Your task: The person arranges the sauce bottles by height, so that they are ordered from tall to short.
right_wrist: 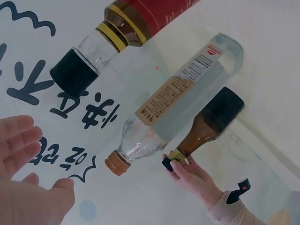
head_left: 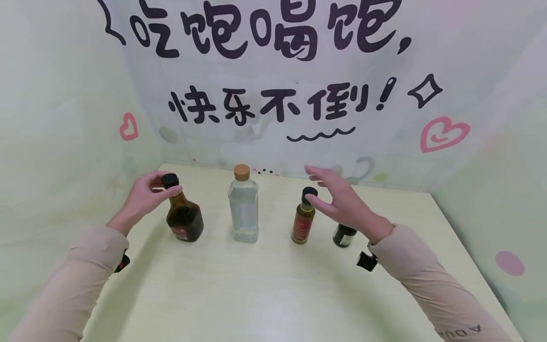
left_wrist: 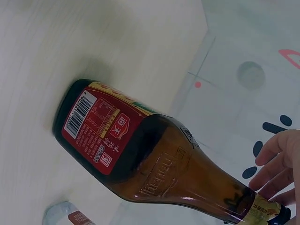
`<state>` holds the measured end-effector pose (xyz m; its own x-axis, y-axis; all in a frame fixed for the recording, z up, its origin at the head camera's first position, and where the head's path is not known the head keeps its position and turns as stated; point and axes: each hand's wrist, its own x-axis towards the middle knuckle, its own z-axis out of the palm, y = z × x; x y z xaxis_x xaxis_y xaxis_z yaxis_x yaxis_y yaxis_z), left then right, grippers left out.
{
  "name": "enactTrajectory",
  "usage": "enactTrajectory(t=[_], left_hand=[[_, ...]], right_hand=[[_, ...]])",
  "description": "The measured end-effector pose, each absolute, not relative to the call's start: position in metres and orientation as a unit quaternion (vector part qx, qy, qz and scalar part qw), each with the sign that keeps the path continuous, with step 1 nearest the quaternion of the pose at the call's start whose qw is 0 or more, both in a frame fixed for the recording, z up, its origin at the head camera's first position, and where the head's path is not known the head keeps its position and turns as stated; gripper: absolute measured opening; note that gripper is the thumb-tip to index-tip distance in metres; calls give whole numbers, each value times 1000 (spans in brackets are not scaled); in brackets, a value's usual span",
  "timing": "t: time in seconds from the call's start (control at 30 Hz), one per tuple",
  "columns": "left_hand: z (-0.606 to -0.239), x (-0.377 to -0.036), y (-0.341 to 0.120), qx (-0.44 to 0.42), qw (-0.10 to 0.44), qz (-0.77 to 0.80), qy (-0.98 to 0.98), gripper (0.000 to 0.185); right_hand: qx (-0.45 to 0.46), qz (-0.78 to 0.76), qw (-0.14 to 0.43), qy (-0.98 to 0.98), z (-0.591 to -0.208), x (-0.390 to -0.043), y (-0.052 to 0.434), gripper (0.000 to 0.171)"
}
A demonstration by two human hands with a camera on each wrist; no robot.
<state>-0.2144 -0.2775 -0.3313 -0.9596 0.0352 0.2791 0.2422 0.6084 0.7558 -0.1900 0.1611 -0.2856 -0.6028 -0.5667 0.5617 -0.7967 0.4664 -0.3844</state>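
Dark brown sauce bottle [head_left: 184, 216] — broad-shouldered glass, black cap, red label with barcode — stands upright at the left of the row, its neck held at the cap. Slender red-labelled bottle [head_left: 303, 221] — gold neck band, black cap — stands upright right of centre, untouched.

A pale wooden table [head_left: 265, 294] carries four bottles [head_left: 244, 211] (standing in a row).

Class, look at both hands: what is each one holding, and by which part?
The left hand grips the brown bottle at its black cap. The right hand, fingers spread, holds nothing.
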Motion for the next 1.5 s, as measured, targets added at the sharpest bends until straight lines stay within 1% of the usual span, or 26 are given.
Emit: enactTrajectory(t=[0.17, 0.67, 0.93, 1.23, 1.5], left_hand=[[-335, -216, -275, -72, 116, -438, -888, 40], [-331, -221, -276, -54, 78, -421, -902, 50], [-332, -217, -275, -52, 78, -425, -900, 52], [-334, -218, -273, -47, 85, -431, -897, 52], [-334, -218, -273, -42, 84, -433, -896, 51]], right_hand=[[406, 333, 158, -836, -288, -195, 145, 56], [402, 349, 118, -838, -290, -208, 99, 55], [402, 358, 84, -838, -299, -214, 70, 55], [370, 391, 60, -841, -299, -222, 44, 63], [350, 416, 62, -837, -307, -230, 33, 61]])
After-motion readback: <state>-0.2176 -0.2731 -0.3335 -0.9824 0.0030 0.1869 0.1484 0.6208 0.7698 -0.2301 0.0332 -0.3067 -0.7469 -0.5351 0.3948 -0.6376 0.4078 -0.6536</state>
